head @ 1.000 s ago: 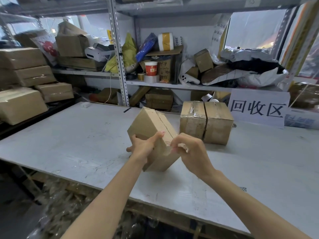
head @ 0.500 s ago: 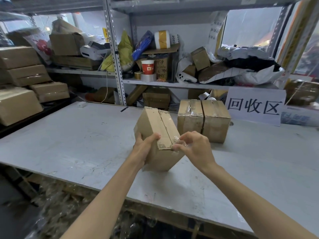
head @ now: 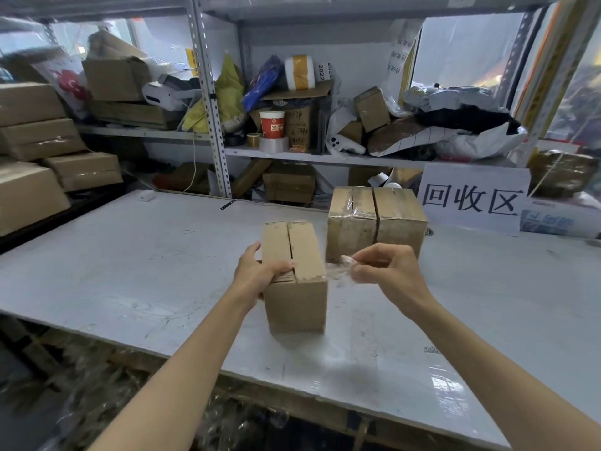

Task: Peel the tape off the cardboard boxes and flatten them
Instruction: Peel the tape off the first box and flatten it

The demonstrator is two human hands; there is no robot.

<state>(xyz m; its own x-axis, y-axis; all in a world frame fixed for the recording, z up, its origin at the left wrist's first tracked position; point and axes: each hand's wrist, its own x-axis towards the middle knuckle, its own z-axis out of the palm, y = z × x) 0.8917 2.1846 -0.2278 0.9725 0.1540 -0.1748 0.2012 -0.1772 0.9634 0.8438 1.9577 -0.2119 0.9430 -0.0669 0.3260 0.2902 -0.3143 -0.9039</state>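
Observation:
A small brown cardboard box (head: 297, 301) stands upright on the white table (head: 136, 275), its top flaps closed with a bare slit between them. My left hand (head: 260, 271) grips its upper left edge, thumb on the top. To the right of the box, my right hand (head: 387, 265) pinches a crumpled strip of clear tape (head: 340, 270) that still reaches the box's top right corner. Behind, a larger cardboard box (head: 377, 219) wrapped in clear tape stands on the table.
A white sign with black characters (head: 471, 198) leans at the back right. Metal shelves (head: 208, 102) behind hold boxes, bags, a red cup and tape rolls. Stacked cartons (head: 35, 164) sit at the left. Crumpled tape and scraps lie below the table's front edge.
The small box went from tilted on an edge to upright on the table. My right hand pulled the clear tape off its top and moved away to the right.

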